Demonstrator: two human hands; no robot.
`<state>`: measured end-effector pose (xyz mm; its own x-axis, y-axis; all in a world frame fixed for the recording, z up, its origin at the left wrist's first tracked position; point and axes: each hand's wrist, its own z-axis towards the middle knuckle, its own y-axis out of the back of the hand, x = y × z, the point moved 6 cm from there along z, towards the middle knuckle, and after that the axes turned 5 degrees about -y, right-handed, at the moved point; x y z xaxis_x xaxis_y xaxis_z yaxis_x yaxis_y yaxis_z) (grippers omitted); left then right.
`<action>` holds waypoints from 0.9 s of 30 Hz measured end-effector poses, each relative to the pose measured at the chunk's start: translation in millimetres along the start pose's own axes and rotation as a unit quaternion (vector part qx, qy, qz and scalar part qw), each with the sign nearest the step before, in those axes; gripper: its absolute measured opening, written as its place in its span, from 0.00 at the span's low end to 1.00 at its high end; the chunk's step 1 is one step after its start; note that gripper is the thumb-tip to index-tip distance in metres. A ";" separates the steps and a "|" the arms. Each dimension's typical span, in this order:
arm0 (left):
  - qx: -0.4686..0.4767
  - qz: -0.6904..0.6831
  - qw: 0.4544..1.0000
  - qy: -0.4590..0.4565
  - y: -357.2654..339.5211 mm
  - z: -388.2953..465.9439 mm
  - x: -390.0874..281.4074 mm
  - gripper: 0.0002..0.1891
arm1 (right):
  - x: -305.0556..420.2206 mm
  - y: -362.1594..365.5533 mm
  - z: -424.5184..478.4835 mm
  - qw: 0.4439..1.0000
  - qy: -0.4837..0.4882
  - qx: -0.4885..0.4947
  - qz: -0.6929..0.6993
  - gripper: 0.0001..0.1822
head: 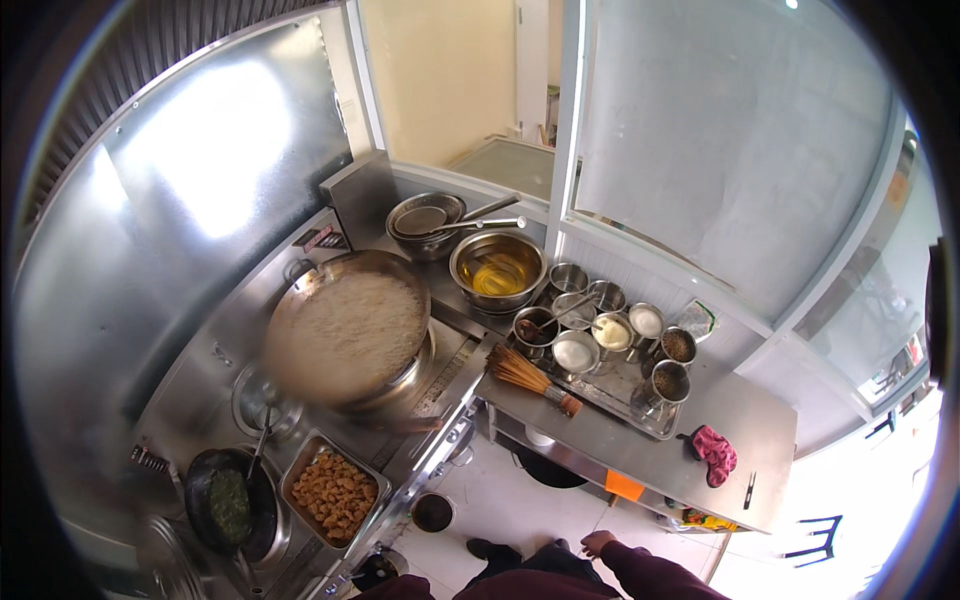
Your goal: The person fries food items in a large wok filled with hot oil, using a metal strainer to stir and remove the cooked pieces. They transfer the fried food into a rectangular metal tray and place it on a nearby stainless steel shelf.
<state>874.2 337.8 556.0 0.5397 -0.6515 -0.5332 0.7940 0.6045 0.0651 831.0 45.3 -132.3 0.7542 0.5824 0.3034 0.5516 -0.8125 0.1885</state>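
Observation:
Bare and held low beside my legs, my right hand [598,544] is near the side table with nothing visible in it; its fingers look loosely curled. My left hand is out of view, with only a dark red sleeve [397,589] showing at the bottom. On the stove before me, a large wok [300,285] holds pale, foamy, bubbling liquid. A metal tray of browned fried pieces [335,495] lies nearer, beside a black wok [196,480] with green food and a ladle [259,442] in it.
A steel bowl of yellow oil [499,270], stacked strainers [420,217] and seasoning pots [575,352] stand behind. The side table [765,427] bears a bamboo brush [525,373], a red cloth [714,454] and tweezers [749,490]. A dark-filled bucket [433,513] stands on the floor.

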 end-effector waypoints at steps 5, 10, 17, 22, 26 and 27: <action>0.014 0.038 0.999 0.006 -28.3 16.9 14.8 0.13 | 44.4 23.5 -25.3 0.994 0.047 -0.047 0.091 0.17; -0.025 0.081 0.993 0.087 -56.9 0.1 53.8 0.21 | 19.4 51.8 -31.7 0.985 0.062 -0.056 0.154 0.15; -0.247 0.176 0.898 0.320 -83.5 -85.2 111.7 0.18 | -112.9 70.3 -24.0 0.992 -0.010 -0.063 0.112 0.15; -0.322 0.198 0.827 0.416 -92.6 -127.3 149.2 0.15 | -190.4 69.7 9.9 0.999 -0.043 0.010 0.025 0.14; -0.371 0.166 0.796 0.449 -89.0 -206.3 192.4 0.10 | -208.5 75.6 31.8 0.996 0.024 0.038 -0.076 0.13; -0.384 0.162 0.784 0.461 -90.6 -223.1 200.3 0.09 | -206.1 77.2 33.1 0.993 0.042 0.049 -0.096 0.13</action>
<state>847.9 254.8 255.1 -0.0341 -0.0118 -0.9993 0.0642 0.9978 -0.0140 730.0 -136.6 -211.1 0.6019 0.7182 0.3491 0.7168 -0.6786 0.1604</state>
